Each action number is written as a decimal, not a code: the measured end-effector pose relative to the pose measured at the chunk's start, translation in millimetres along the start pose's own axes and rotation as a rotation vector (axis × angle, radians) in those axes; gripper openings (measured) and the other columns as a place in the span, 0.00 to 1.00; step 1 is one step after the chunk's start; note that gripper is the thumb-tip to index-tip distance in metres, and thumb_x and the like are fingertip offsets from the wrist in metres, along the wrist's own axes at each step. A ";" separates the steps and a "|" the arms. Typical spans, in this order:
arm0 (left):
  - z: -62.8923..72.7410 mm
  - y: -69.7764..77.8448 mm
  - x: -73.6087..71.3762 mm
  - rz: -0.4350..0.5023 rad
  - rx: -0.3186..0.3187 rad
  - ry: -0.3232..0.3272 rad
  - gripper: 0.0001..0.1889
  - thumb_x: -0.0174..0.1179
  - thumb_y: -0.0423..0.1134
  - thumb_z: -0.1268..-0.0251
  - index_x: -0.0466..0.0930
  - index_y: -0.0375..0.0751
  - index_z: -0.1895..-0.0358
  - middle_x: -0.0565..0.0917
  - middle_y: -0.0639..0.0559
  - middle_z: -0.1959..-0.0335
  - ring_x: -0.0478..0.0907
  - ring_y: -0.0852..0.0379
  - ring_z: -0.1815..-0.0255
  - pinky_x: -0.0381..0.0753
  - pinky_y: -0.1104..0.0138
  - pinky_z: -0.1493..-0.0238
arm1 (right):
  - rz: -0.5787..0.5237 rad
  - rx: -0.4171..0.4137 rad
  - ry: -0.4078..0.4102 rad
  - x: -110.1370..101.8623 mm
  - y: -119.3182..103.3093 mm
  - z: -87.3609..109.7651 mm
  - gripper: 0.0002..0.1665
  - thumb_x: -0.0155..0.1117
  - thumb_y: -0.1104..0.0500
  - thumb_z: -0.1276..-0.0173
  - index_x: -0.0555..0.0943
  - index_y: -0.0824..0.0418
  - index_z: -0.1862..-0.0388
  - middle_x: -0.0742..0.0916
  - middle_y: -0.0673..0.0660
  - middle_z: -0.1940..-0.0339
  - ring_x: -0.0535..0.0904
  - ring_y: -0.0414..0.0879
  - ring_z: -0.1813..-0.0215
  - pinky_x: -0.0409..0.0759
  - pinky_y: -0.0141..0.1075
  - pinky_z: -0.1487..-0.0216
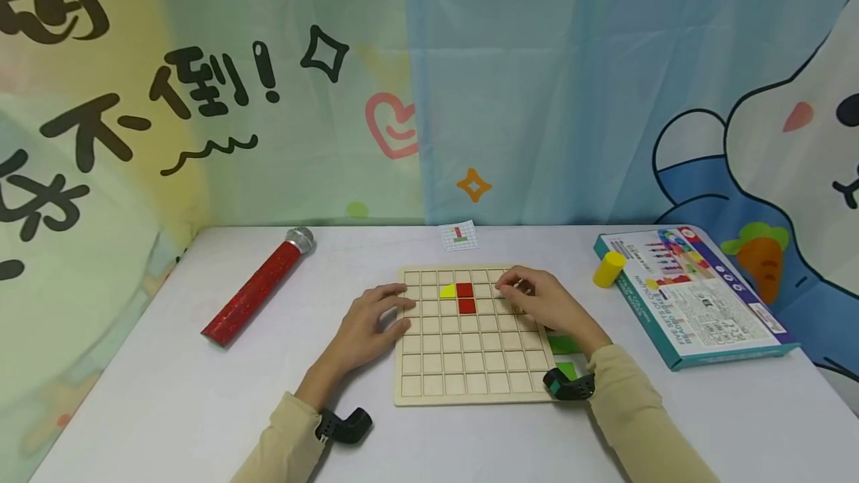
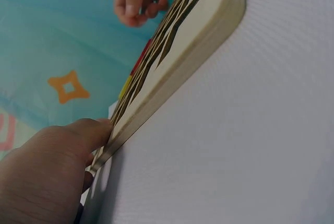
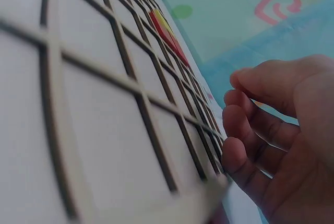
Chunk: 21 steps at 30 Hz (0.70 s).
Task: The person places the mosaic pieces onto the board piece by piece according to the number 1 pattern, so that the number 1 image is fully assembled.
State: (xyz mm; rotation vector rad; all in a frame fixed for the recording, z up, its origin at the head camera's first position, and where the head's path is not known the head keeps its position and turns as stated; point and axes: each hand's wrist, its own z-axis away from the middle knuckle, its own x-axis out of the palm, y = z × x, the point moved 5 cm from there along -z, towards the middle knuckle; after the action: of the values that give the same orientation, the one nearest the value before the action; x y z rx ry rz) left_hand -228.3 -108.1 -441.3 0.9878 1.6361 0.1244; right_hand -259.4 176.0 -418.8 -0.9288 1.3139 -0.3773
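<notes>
Left hand (image 1: 365,326) at the left edge of the wooden board (image 1: 429,364), toward the far end: relaxed, not balled up, with fingertips resting on the edge. Right hand (image 1: 546,304) over the far right part of the board: loosely bent, with nothing to be seen in it.

One board, flat on the white table (image 1: 168,393), between both hands. Looks light and stiff, so likely easy to bump and slide. Best to hold by the thick outer edge, not by the thin strips.

Inside the grid, toward the far side: two red squares (image 1: 464,290), one farther and one nearer, and one yellow piece (image 1: 448,291) with a round corner, just left of the farther red. All probably small, light, hard and smooth. Best to pinch by the sides; maybe tricky to dig out of a hole.

Just past the right edge: two green patches (image 1: 562,343), partly hidden; no telling the full count there. Past the far edge: one little card (image 1: 459,236). Farther right: one box (image 1: 711,311) and one yellow cylinder (image 1: 608,269) by its far left corner. Farther left: one red tube (image 1: 255,293) with a silver end.
</notes>
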 end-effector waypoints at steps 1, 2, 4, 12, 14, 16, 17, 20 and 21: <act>-0.1 0.2 -0.3 -0.002 0.003 0.002 0.14 0.61 0.44 0.37 0.81 0.51 0.48 0.74 0.49 0.37 0.69 0.49 0.35 0.65 0.47 0.38 | 0.008 0.009 -0.001 -2.6 1.0 1.5 0.14 0.56 0.50 0.29 0.79 0.57 0.53 0.83 0.54 0.60 0.74 0.46 0.62 0.74 0.34 0.62; -0.1 0.4 -0.7 -0.003 0.005 0.004 0.14 0.61 0.44 0.37 0.81 0.51 0.48 0.74 0.49 0.37 0.69 0.49 0.35 0.65 0.47 0.38 | 0.014 0.018 0.000 -5.1 2.0 3.0 0.14 0.56 0.50 0.29 0.79 0.57 0.53 0.83 0.54 0.60 0.74 0.46 0.62 0.74 0.35 0.61; -0.2 0.6 -1.1 -0.003 0.008 0.007 0.14 0.61 0.44 0.37 0.81 0.51 0.48 0.74 0.49 0.37 0.69 0.49 0.35 0.65 0.47 0.38 | 0.018 0.030 0.002 -9.7 4.5 5.8 0.14 0.56 0.50 0.29 0.79 0.57 0.53 0.83 0.54 0.59 0.75 0.47 0.61 0.74 0.36 0.60; -0.4 -0.1 1.1 0.002 -0.004 -0.008 0.14 0.61 0.45 0.37 0.80 0.52 0.48 0.74 0.51 0.37 0.69 0.49 0.35 0.65 0.47 0.37 | 0.039 0.067 0.005 -20.2 23.6 19.4 0.14 0.56 0.50 0.29 0.78 0.57 0.53 0.83 0.55 0.58 0.75 0.46 0.61 0.75 0.34 0.62; -0.6 -0.6 1.4 -0.001 -0.008 -0.008 0.14 0.61 0.45 0.37 0.80 0.53 0.48 0.74 0.51 0.36 0.68 0.50 0.35 0.65 0.47 0.37 | 0.049 0.085 0.008 -22.9 29.0 22.9 0.13 0.56 0.50 0.29 0.78 0.56 0.53 0.83 0.54 0.59 0.75 0.47 0.61 0.75 0.34 0.63; -0.5 -0.8 1.5 -0.003 -0.003 -0.006 0.15 0.61 0.45 0.37 0.80 0.53 0.48 0.74 0.51 0.37 0.68 0.49 0.35 0.65 0.47 0.38 | 0.063 0.102 0.017 -26.3 33.6 27.0 0.12 0.57 0.50 0.30 0.78 0.55 0.54 0.83 0.54 0.59 0.75 0.47 0.61 0.74 0.33 0.63; -0.5 -0.9 1.5 -0.004 -0.002 -0.005 0.15 0.61 0.45 0.37 0.80 0.53 0.48 0.74 0.51 0.37 0.68 0.49 0.35 0.65 0.47 0.38 | 0.073 0.106 0.019 -27.9 35.1 29.2 0.12 0.57 0.50 0.30 0.78 0.55 0.54 0.83 0.53 0.60 0.74 0.46 0.61 0.74 0.33 0.63; -0.2 -0.9 1.3 -0.004 0.005 -0.001 0.15 0.61 0.45 0.37 0.80 0.52 0.48 0.74 0.50 0.37 0.69 0.49 0.35 0.66 0.47 0.38 | 0.094 0.096 0.016 -32.0 38.3 35.1 0.12 0.58 0.50 0.31 0.79 0.55 0.55 0.83 0.54 0.59 0.74 0.46 0.62 0.73 0.33 0.63; 0.0 -1.0 1.2 -0.003 0.005 0.000 0.15 0.61 0.44 0.37 0.80 0.52 0.48 0.74 0.50 0.37 0.69 0.49 0.35 0.66 0.47 0.38 | 0.097 0.089 0.010 -32.9 38.7 36.6 0.12 0.59 0.50 0.31 0.79 0.55 0.56 0.83 0.54 0.59 0.74 0.46 0.62 0.73 0.32 0.63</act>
State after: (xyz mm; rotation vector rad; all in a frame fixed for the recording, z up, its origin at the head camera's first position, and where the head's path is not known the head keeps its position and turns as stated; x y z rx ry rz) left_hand -228.7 -107.9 -442.9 0.9891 1.6383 0.1181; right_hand -243.8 236.1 -427.5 -0.7866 1.3351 -0.3629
